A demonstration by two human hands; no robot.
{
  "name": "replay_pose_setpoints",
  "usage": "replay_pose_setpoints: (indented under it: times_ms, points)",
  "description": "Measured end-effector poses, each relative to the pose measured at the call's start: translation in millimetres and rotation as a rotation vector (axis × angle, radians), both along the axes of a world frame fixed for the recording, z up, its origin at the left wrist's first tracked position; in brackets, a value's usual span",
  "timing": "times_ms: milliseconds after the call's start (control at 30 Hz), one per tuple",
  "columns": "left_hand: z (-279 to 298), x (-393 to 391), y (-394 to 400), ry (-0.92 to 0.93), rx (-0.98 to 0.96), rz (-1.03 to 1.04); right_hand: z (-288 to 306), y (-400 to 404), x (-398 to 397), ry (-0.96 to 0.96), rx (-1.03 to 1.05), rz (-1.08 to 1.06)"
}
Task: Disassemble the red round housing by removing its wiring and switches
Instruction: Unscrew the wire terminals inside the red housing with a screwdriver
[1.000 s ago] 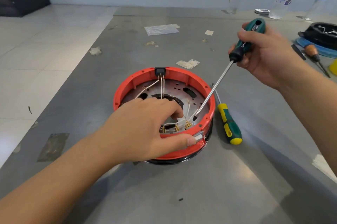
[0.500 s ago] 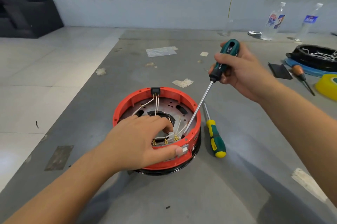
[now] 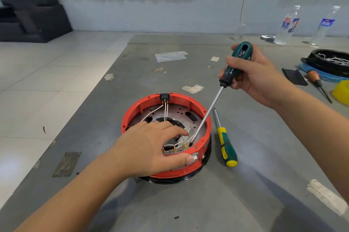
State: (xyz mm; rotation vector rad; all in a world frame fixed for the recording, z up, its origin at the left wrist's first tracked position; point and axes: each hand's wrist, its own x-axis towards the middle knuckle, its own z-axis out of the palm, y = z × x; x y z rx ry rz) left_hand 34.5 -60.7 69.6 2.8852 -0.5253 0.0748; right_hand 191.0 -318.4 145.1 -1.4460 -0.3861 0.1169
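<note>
The red round housing point(image 3: 188, 104) stands on the grey mat in the middle, open side up, with a metal plate inside. White wires with brass terminals point(image 3: 179, 145) lie along its near wall. A black switch point(image 3: 164, 97) sits in the far rim. My left hand point(image 3: 149, 148) grips the near rim, thumb outside on a small grey part, fingers inside. My right hand point(image 3: 253, 76) grips a dark green screwdriver point(image 3: 237, 61). Its shaft slants down into the housing, the tip beside the brass terminals.
A green-and-yellow screwdriver point(image 3: 225, 144) lies just right of the housing. At the far right are a black tray with wires point(image 3: 328, 61) on a blue disc, a wooden-handled tool point(image 3: 315, 78), a yellow object point(image 3: 342, 91) and two plastic bottles point(image 3: 287, 25). The mat's left edge borders tiled floor.
The view has tilted up, so the housing sits lower in frame. Both hands keep their grips; the screwdriver tip stays at the terminals on the near wall.
</note>
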Motion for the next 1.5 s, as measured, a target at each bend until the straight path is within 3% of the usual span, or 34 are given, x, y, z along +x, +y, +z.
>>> replay_pose_setpoints:
  times_ms: [1500]
  points:
    - [-0.5,-0.5,-1.3,-0.044,0.047,0.002,0.7,-0.2,-5.2,-0.046,0.018,0.019]
